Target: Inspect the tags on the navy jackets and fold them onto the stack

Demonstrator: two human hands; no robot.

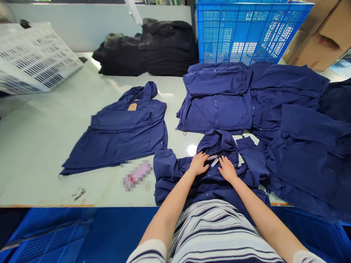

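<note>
A navy hooded jacket (175, 182) lies spread on the table in front of me, its hood pointing away and its sleeves out to both sides. My left hand (199, 163) rests on it just left of the neck opening, fingers stretched out. On the other side of the neck, my right hand (227, 168) lies flat with its fingers spread. Between the two hands a small white label (214, 163) shows at the collar. Neither hand is closed around the cloth.
Another folded navy jacket (126, 128) with a tan tag lies to the left. Stacks of navy jackets (216, 106) stand behind and to the right. Black garments (167, 47), a blue crate (219, 33) and a white basket (35, 58) are farther back. A blurred pinkish object (138, 175) lies nearby.
</note>
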